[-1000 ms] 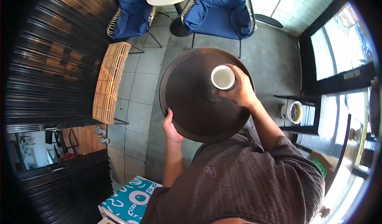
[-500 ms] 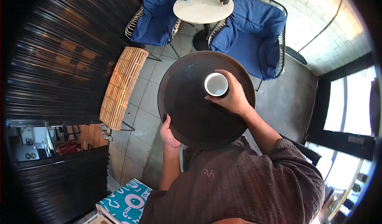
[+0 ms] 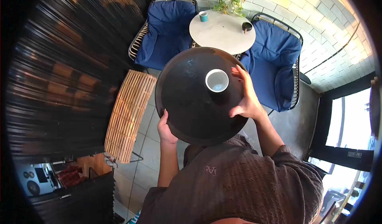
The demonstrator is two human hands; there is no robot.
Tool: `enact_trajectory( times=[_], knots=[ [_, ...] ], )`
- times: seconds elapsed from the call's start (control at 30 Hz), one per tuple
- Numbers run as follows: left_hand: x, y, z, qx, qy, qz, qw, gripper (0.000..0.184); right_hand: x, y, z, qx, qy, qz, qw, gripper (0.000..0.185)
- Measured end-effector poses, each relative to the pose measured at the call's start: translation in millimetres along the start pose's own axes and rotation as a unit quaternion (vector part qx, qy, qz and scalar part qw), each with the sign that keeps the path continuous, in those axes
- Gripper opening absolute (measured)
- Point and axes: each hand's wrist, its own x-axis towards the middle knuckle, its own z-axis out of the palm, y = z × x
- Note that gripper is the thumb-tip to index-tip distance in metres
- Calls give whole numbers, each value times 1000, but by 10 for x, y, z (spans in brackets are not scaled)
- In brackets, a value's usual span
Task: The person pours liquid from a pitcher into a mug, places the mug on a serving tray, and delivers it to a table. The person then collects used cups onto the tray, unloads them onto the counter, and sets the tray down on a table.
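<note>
A round dark serving tray [image 3: 187,112] is held level in front of my body. My left hand [image 3: 166,131] grips its lower left rim, thumb on top and the other fingers hidden underneath. On the tray, right of its middle, stands a white cup [image 3: 217,81], upright, its pale inside showing. My right hand [image 3: 248,98] is just to the right of the cup, above the tray, with thumb and fingers spread apart and nothing between them. A gap separates it from the cup.
Ahead is a round white table [image 3: 223,33] with a teal cup [image 3: 203,16], a small dark bowl [image 3: 246,26] and a plant [image 3: 230,5]. Blue-cushioned chairs [image 3: 169,37] flank it. A rattan seat [image 3: 130,114] stands left, glazed doors [image 3: 350,120] right.
My right hand has let go of the white cup and drawn back to the right with its fingers opened. The view has tilted up, showing more of the table and wall.
</note>
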Motion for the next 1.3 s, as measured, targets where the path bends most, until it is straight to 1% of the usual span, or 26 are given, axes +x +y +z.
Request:
enact_trajectory(
  times=[0.03, 0.1, 0.17, 0.23, 0.3, 0.33, 0.37, 0.5, 0.57, 0.6, 0.63, 0.7, 0.73, 0.77, 0.83, 0.87, 0.9, 0.97, 1.0, 1.03, 1.1, 1.13, 1.17, 1.23, 1.27, 1.3],
  knots=[
    [153, 167, 4, -1, -3, -4, 1000, 44, 107, 72, 20, -14, 40, -36, 998, 119],
    [397, 468, -5, 18, 7, 13, 1000, 44, 292, 232, 50, 23, 137, -31, 990, 91],
    [612, 727, 9, 25, 27, 8, 999, 44, 521, 468, 107, -28, 253, -13, 967, 65],
    [833, 926, -5, 29, 45, 5, 999, 44, 778, 737, 194, 43, 343, 69, 936, 40],
    [1044, 1064, -30, 36, 68, 32, 997, 44, 1065, 1071, 265, 34, 383, 194, 903, 34],
    [1170, 1116, -49, 33, 70, 31, 997, 44, 1137, 1448, 273, 48, 370, 222, 901, 37],
    [1288, 1171, -67, 29, 81, 40, 996, 44, 1253, 1743, 282, -25, 337, 248, 908, 41],
    [1811, 1275, -59, 8, 124, 65, 990, 46, 1957, 2721, 348, -73, 234, 364, 899, 56],
    [2073, 1322, -21, 18, 160, 74, 984, 46, 2347, 3301, 423, -59, 210, 360, 907, 58],
    [2236, 1373, 26, 22, 179, 77, 980, 46, 2556, 3502, 445, -57, 182, 392, 900, 62],
    [2405, 1399, 89, 27, 188, 82, 978, 46, 2760, 3808, 487, -48, 176, 396, 900, 62],
    [2706, 1460, 209, 19, 195, 97, 976, 47, 3163, 4305, 604, -98, 143, 415, 893, 66],
    [2841, 1493, 237, 21, 206, 98, 974, 47, 3345, 4503, 631, -102, 117, 430, 890, 75],
    [2965, 1524, 247, 6, 201, 96, 975, 47, 3506, 4690, 677, -99, 110, 436, 888, 75],
    [3170, 1565, 282, -10, 202, 94, 975, 47, 3742, 5163, 812, -146, 75, 417, 894, 84],
    [3275, 1572, 337, -4, 216, 104, 971, 47, 3842, 5430, 877, -131, 65, 423, 894, 96],
    [3373, 1576, 372, 2, 228, 113, 967, 47, 3949, 5598, 925, -130, 58, 428, 893, 96],
    [3528, 1585, 394, 3, 259, 124, 958, 47, 4052, 5874, 1073, -214, 69, 423, 878, 101],
    [3586, 1595, 392, 6, 279, 136, 951, 48, 4090, 5947, 1104, -194, 77, 415, 886, 106],
    [3633, 1605, 373, 9, 285, 134, 949, 48, 4136, 6017, 1149, -191, 73, 420, 884, 106],
    [3631, 1594, 333, 0, 275, 143, 951, 47, 4164, 6082, 1233, -260, 99, 389, 878, 107],
    [3644, 1594, 332, 4, 280, 140, 950, 47, 4199, 6106, 1270, -258, 124, 374, 882, 102],
    [3667, 1602, 334, 3, 281, 140, 949, 47, 4233, 6125, 1293, -256, 125, 381, 879, 102],
    [3699, 1620, 335, 10, 278, 133, 951, 47, 4359, 6053, 1276, -235, 114, 432, 863, 92],
    [3710, 1622, 329, 15, 294, 136, 946, 47, 4349, 6099, 1285, -233, 121, 437, 860, 92],
    [3717, 1620, 310, 20, 309, 140, 940, 47, 4321, 6172, 1312, -236, 147, 423, 862, 87]
  ],
)
